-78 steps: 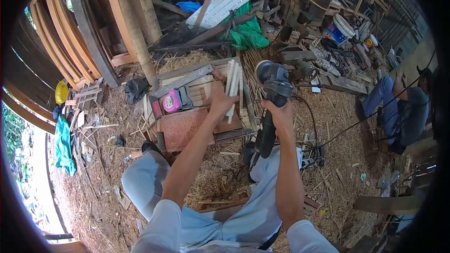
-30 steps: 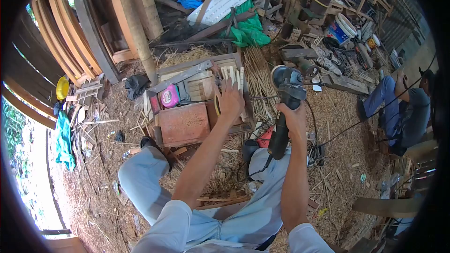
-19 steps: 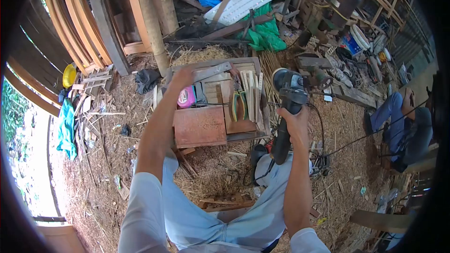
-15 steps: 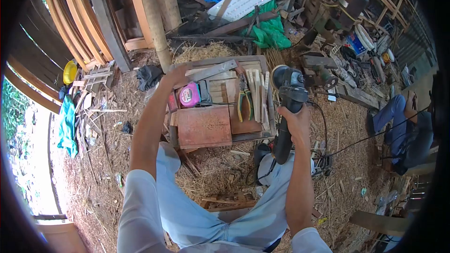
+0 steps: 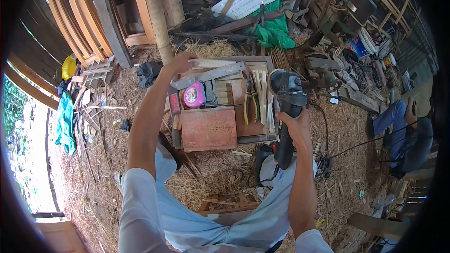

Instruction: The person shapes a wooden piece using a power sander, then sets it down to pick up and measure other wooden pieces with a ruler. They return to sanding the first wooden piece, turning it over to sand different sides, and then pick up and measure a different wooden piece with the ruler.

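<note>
My right hand [image 5: 296, 124] is wrapped round the body of a black angle grinder [image 5: 289, 107], its disc end pointing away from me by the right side of a wooden tray [image 5: 225, 149]. My left hand [image 5: 180, 64] is closed at the near-left end of a pale wooden strip [image 5: 216, 63] along the tray's far edge; its fingertips are partly hidden. Just below the strip lies a grey metal bar [image 5: 208, 76]. The tray also bears a pink tape measure [image 5: 194, 94], pliers with yellow-and-black handles [image 5: 251, 103], a reddish board [image 5: 209, 129] and several thin wood sticks [image 5: 260, 89].
Wood shavings and scraps cover the ground [image 5: 112, 168]. A power cord [image 5: 349, 147] runs off to the right, where another person's legs [image 5: 391, 122] show. Wooden frames [image 5: 75, 14] lean at the far left, and a bamboo post [image 5: 159, 23] rises behind the tray.
My left hand has moved slightly away from me along the tray's far-left corner, and the strip's end has shifted with it. The grinder stays at the tray's right side.
</note>
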Motion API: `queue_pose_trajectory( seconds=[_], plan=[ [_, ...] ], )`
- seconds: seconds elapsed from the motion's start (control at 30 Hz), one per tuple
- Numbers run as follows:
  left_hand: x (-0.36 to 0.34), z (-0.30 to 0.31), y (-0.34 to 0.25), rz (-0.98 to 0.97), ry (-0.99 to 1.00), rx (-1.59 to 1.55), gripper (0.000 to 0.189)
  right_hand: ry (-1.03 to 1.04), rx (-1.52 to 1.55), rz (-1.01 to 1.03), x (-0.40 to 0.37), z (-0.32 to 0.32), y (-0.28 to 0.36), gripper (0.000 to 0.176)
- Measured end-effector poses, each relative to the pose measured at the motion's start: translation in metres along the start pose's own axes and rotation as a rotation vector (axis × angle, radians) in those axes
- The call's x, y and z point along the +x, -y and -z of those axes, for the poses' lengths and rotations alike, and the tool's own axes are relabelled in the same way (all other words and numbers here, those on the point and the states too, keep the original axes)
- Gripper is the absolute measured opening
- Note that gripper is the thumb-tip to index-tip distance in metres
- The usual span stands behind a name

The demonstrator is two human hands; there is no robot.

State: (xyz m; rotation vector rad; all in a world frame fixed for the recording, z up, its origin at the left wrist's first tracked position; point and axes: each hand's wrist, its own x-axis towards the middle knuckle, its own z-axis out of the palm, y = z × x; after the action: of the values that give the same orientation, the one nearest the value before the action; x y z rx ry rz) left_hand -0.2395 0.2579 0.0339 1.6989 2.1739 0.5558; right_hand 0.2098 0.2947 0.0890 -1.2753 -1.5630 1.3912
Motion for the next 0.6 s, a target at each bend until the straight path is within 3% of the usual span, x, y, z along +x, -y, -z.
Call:
queue_pose_trajectory(
  seconds=[0.17, 0.23, 0.3, 0.37, 0.47, 0.53, 0.6],
  plan=[
    [-0.025, 0.045, -0.040, -0.003, -0.200, 0.031, 0.031, 0.006, -0.023, -0.007, 0.000, 0.006, -0.003, 0.052],
    [-0.050, 0.060, -0.064, 0.187, -0.123, -0.272, 0.028, 0.003, -0.011, 0.007, -0.002, 0.011, -0.004, 0.055],
    [-0.104, 0.074, -0.121, 0.236, -0.065, -0.265, 0.028, 0.019, -0.020, -0.014, -0.002, 0.012, -0.004, 0.054],
    [-0.145, 0.047, -0.108, 0.012, -0.055, -0.543, 0.027, 0.047, 0.058, 0.055, -0.004, 0.007, -0.006, 0.053],
    [-0.216, 0.019, -0.133, 0.120, -0.103, -0.648, 0.027, 0.102, 0.100, 0.116, -0.013, 0.002, -0.005, 0.051],
    [-0.256, 0.001, -0.139, 0.337, -0.039, -0.637, 0.037, 0.192, 0.099, 0.092, -0.024, -0.002, 0.000, 0.049],
    [-0.285, -0.023, -0.142, 0.420, -0.052, -0.708, 0.033, 0.274, 0.049, 0.085, -0.040, -0.009, 0.006, 0.048]
  ],
)
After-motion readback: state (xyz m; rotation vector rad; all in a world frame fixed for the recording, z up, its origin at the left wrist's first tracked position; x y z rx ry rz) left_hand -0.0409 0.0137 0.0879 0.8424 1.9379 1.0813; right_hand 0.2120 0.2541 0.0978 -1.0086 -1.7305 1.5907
